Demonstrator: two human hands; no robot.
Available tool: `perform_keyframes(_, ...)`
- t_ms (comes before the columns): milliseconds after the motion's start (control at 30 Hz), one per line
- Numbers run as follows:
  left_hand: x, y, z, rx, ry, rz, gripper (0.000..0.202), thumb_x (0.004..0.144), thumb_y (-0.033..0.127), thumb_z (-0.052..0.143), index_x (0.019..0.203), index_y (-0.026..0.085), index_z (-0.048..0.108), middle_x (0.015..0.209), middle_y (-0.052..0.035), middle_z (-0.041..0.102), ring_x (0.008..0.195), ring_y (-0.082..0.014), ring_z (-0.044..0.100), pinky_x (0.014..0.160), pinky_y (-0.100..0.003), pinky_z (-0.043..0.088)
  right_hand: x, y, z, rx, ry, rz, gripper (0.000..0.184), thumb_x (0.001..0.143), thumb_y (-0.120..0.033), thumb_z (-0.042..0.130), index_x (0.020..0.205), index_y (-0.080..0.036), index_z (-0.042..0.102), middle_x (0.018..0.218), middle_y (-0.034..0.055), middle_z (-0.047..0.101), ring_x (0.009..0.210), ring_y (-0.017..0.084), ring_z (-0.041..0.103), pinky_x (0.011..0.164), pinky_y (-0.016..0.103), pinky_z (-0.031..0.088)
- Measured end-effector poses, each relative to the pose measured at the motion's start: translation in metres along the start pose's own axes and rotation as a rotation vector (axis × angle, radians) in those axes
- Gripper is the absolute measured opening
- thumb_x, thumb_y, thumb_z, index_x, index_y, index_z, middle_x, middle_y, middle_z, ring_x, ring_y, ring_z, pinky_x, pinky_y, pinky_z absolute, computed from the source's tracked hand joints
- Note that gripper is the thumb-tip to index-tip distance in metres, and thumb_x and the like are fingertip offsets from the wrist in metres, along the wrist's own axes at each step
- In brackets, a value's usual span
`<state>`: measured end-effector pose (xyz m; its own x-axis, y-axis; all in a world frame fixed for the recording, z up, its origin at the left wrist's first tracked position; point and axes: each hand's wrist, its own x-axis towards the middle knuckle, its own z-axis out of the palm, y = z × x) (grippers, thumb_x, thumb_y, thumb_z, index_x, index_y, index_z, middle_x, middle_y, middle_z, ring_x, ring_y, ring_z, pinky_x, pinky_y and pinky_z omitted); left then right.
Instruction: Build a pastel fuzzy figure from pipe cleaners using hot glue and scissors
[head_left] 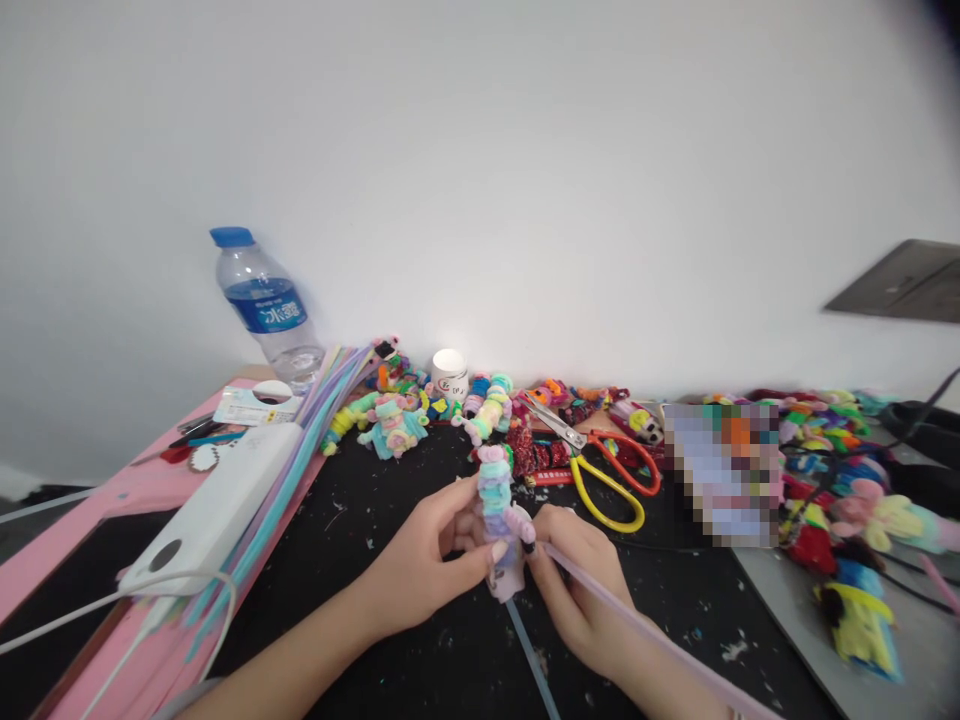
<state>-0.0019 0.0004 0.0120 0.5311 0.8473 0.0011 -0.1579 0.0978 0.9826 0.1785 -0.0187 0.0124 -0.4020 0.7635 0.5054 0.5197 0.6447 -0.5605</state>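
Observation:
Close in front of me is a coiled pipe-cleaner figure (493, 490), banded in pink, mint, blue and lilac and held nearly upright. My left hand (424, 560) is closed around its left side, with the thumb pressed on the lower lilac part. On the other side, my right hand (581, 590) pinches a pale lilac pipe cleaner (637, 622) beside a small pink coil (519, 522) that juts from the figure. The long free end trails to the lower right over my wrist. A thin pale-blue stem (531, 655) runs down from the figure's base.
Scissors (592, 455) with red and yellow handles lie beyond my right hand. At left are pastel pipe cleaners (281, 520), a white power strip (214, 510) and a water bottle (262, 305). A paper cup (450, 374) and several fuzzy figures line the wall.

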Motion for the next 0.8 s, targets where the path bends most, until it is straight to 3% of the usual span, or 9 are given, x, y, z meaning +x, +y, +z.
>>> perform_keyframes(200,0.0,-0.002,0.001,-0.051,-0.004,-0.025,0.036,0.08,0.021,0.059,0.116,0.02,0.053,0.09,-0.0052,0.061,0.079,-0.0178,0.059,0.068,-0.028,0.049,0.001,-0.004,0.001,-0.007,0.001,-0.009,0.018,0.086,-0.01,0.037,0.072,-0.019,0.043,0.064,0.0005,0.047,0.059,0.014,0.044,0.054,0.027,0.034)
perform_keyframes(367,0.003,-0.003,-0.003,-0.033,0.058,-0.011,0.034,0.078,0.019,0.061,0.112,0.017,0.055,0.089,-0.0052,0.062,0.074,-0.0154,0.059,0.061,-0.024,0.047,0.002,-0.003,-0.001,0.018,-0.037,-0.009,0.015,0.085,-0.009,0.038,0.077,-0.019,0.046,0.067,0.0007,0.048,0.062,0.015,0.045,0.056,0.027,0.035)
perform_keyframes(467,0.007,0.0,-0.011,-0.075,0.171,0.047,0.026,0.076,0.019,0.064,0.102,0.016,0.058,0.086,-0.004,0.063,0.073,-0.0144,0.059,0.06,-0.022,0.048,0.004,0.001,-0.007,0.044,-0.118,0.056,0.017,0.079,-0.009,0.042,0.093,-0.018,0.048,0.079,0.0042,0.051,0.071,0.017,0.048,0.063,0.031,0.04)
perform_keyframes(633,0.014,0.005,-0.025,-0.223,0.461,0.151,0.018,0.076,0.019,0.065,0.093,0.016,0.061,0.086,-0.0008,0.059,0.068,-0.0091,0.055,0.055,-0.018,0.047,0.01,0.004,-0.016,-0.11,-0.283,0.142,0.052,0.059,-0.004,0.049,0.11,-0.017,0.045,0.108,0.0098,0.05,0.098,0.026,0.044,0.086,0.043,0.037)
perform_keyframes(800,0.015,0.01,-0.029,-0.418,0.469,0.141,0.01,0.077,0.018,0.063,0.086,0.017,0.061,0.077,0.0028,0.055,0.066,-0.0073,0.054,0.058,-0.019,0.05,0.01,0.005,-0.014,-0.254,-0.39,0.156,0.052,0.061,-0.005,0.048,0.112,-0.017,0.048,0.109,0.0105,0.049,0.1,0.028,0.043,0.087,0.046,0.035)
